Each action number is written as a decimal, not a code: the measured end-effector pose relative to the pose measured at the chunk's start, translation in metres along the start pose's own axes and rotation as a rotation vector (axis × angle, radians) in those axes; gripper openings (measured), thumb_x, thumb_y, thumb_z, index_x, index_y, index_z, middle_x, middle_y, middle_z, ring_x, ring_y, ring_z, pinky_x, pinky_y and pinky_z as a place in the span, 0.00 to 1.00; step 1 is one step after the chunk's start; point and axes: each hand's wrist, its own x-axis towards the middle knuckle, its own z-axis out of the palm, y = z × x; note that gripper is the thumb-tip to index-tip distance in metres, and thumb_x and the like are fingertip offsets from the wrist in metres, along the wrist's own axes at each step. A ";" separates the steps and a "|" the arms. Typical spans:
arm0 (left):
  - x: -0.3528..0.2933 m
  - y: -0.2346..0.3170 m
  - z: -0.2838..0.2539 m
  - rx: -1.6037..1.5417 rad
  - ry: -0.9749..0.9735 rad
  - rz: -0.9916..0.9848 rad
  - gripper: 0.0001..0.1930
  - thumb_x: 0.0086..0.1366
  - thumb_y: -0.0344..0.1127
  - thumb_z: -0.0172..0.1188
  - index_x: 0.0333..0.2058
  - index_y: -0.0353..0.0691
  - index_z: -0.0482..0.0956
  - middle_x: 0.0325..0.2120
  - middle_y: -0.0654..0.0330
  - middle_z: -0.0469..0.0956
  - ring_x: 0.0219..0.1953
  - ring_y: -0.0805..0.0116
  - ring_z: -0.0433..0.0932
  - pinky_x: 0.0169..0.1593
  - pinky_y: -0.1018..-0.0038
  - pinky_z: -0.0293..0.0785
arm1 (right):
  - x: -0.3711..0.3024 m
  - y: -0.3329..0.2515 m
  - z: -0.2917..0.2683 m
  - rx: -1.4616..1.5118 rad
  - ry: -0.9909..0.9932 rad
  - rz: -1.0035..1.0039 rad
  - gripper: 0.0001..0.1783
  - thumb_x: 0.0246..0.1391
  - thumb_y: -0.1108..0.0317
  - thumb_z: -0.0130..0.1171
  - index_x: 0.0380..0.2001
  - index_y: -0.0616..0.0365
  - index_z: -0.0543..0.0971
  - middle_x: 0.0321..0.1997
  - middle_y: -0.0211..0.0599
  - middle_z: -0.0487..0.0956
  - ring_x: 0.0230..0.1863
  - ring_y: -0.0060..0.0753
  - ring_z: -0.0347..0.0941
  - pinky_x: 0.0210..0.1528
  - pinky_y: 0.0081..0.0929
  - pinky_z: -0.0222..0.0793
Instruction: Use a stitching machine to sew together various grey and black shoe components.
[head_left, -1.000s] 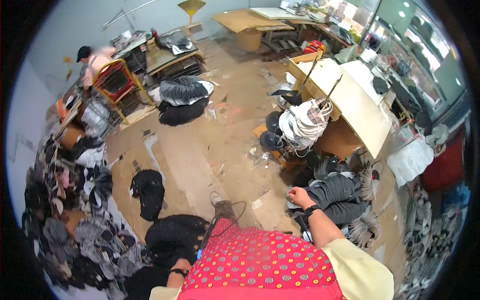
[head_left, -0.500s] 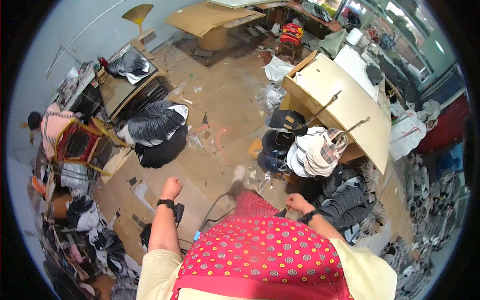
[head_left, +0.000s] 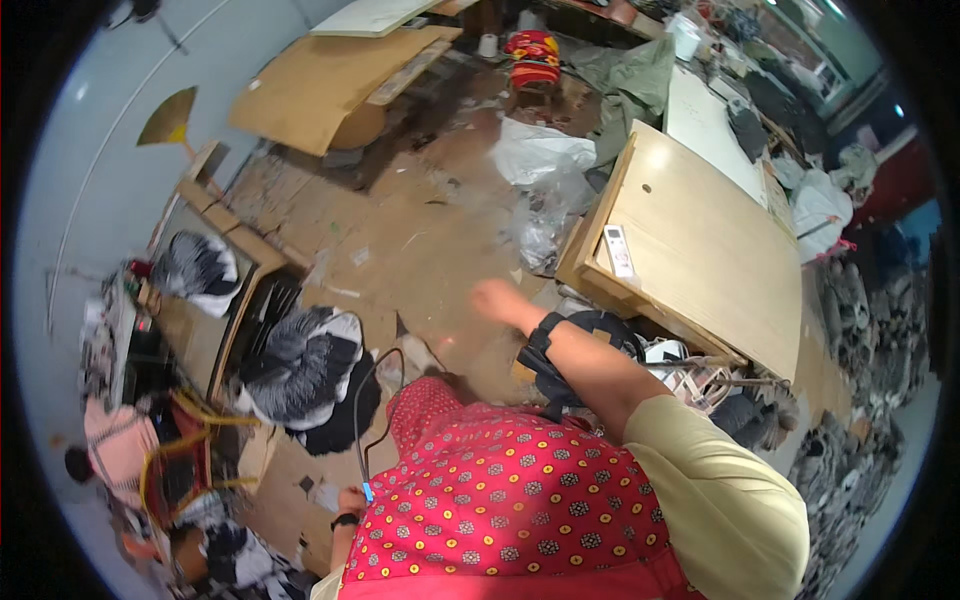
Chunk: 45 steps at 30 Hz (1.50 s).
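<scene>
My right hand [head_left: 497, 303] is stretched forward over the brown floor, curled and somewhat blurred, with nothing visible in it. A black band circles its wrist. My left hand [head_left: 351, 499] hangs low beside the red patterned apron [head_left: 500, 480], small in view, its fingers curled and apparently holding nothing. Close to it, a dark cable with a blue connector [head_left: 368, 491] loops up along the apron. Dark caps [head_left: 605, 330] hang below my right forearm, which partly covers them. Pale caps [head_left: 690, 380] sit just to their right.
A wooden table [head_left: 710, 240] stands at right, a white remote [head_left: 619, 250] on its edge. Clear plastic bags [head_left: 550, 210] lie beside it. Stacked dark and white fabric pieces [head_left: 310, 370] rest on the floor at left. A person [head_left: 115, 445] sits by a yellow-framed chair [head_left: 180, 440].
The view has moved forward and turned right; the table and floor stack appear closer. My right arm has swung forward, while my left has dropped back beside the apron.
</scene>
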 end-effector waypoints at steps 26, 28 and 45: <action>0.457 0.817 -0.111 0.803 -0.577 0.951 0.15 0.53 0.43 0.66 0.27 0.36 0.80 0.29 0.44 0.80 0.36 0.41 0.79 0.38 0.54 0.75 | 0.272 0.294 -0.178 0.007 0.498 0.826 0.12 0.48 0.62 0.61 0.31 0.59 0.83 0.32 0.49 0.82 0.36 0.52 0.79 0.41 0.42 0.74; 0.458 0.843 -0.107 0.801 -0.548 0.926 0.18 0.53 0.45 0.66 0.25 0.32 0.79 0.28 0.42 0.79 0.36 0.41 0.79 0.38 0.52 0.74 | 0.302 0.353 -0.210 0.024 0.449 0.903 0.11 0.49 0.64 0.58 0.30 0.60 0.83 0.32 0.51 0.82 0.36 0.54 0.79 0.41 0.45 0.74; 0.512 1.100 0.078 0.624 -0.450 1.094 0.15 0.59 0.36 0.63 0.42 0.36 0.75 0.43 0.47 0.75 0.50 0.45 0.71 0.52 0.54 0.67 | 0.453 0.766 -0.375 -0.512 0.241 1.041 0.08 0.52 0.71 0.53 0.28 0.61 0.80 0.42 0.55 0.79 0.45 0.55 0.76 0.45 0.48 0.73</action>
